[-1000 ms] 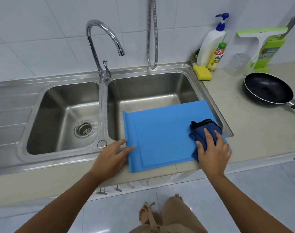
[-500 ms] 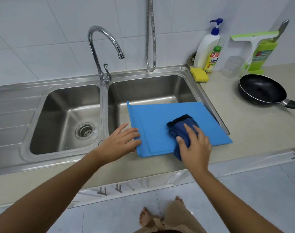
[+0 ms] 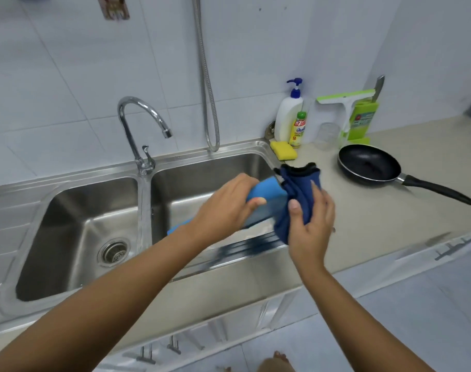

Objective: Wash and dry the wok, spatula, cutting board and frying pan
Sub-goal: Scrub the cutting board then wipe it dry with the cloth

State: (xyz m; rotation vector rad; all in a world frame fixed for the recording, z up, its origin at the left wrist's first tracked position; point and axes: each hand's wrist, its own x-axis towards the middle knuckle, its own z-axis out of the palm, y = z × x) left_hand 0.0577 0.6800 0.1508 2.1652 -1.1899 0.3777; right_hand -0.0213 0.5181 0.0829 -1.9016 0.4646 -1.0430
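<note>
Cutting board [image 3: 269, 196] in left hand [image 3: 226, 209]

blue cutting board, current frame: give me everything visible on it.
The cutting board is bright blue, plastic by its look, and motion-blurred. It is held up, tilted, above the right basin of the sink. The left hand grips it across the middle, thumb on its face, hiding much of it. The right hand holds a dark blue cloth against its right end. A blue corner shows below the left wrist.
</note>
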